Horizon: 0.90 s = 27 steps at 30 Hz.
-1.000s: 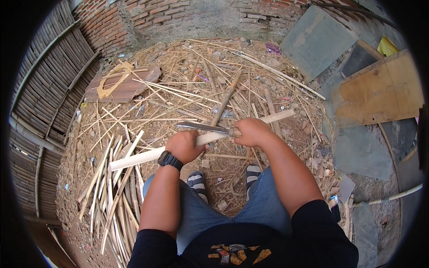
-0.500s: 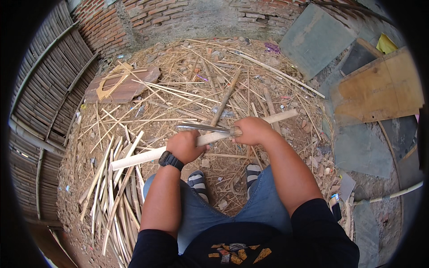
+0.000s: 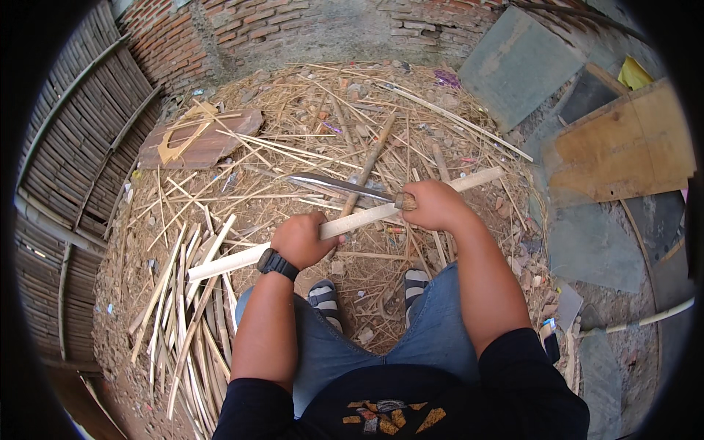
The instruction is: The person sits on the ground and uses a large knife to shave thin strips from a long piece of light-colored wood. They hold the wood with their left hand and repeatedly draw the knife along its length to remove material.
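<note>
My left hand (image 3: 301,240), with a dark watch on its wrist, is closed around a long pale bamboo strip (image 3: 226,262). The strip slants from low on the left, across in front of my knees, up to the right past my other hand. In my right hand (image 3: 434,206) is the wooden handle of a large knife (image 3: 341,185). Its broad blade points left, above and beyond the strip, with a gap between them toward the tip. Near the handle, knife and strip come close; I cannot tell whether they touch there.
A pile of split bamboo strips (image 3: 192,323) lies by my left leg. More thin sticks, round poles (image 3: 374,158) and a brown board (image 3: 199,139) litter the ground ahead. A bamboo wall (image 3: 73,147) stands left, bricks at the back, grey sheets (image 3: 519,67) on the right.
My right hand has moved slightly right and up with the knife, and the blade has lifted away from the strip. The strip has shifted a little to the right.
</note>
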### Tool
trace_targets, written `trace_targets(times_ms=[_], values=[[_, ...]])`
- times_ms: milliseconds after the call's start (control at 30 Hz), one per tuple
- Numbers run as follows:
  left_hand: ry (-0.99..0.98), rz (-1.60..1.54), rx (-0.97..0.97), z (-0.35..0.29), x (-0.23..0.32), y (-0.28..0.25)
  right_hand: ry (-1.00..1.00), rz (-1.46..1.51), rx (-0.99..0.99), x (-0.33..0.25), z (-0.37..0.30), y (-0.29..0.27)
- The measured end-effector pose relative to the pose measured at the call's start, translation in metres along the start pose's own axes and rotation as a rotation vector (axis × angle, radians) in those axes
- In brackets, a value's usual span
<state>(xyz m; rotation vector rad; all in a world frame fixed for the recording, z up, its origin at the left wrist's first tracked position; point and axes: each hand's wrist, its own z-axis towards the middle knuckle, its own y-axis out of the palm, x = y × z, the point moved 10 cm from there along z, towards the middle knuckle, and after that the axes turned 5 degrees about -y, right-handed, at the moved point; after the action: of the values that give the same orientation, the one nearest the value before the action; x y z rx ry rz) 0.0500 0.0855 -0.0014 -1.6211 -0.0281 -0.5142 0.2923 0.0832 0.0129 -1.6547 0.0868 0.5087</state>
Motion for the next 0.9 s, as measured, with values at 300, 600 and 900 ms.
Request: trace_targets(times_ms=[300, 600, 900], values=[[-0.021, -0.020, -0.036, 0.001, -0.006, 0.004, 0.193, -0.200, 0.167, -0.007, -0.021, -0.048], [-0.070, -0.044, -0.004, 0.001, -0.015, -0.005, 0.206, -0.105, 0.282, 0.015, -0.020, -0.053], [-0.045, -0.111, 0.092, 0.003, -0.027, -0.012, 0.269, -0.073, 0.312, 0.048, -0.008, -0.042]])
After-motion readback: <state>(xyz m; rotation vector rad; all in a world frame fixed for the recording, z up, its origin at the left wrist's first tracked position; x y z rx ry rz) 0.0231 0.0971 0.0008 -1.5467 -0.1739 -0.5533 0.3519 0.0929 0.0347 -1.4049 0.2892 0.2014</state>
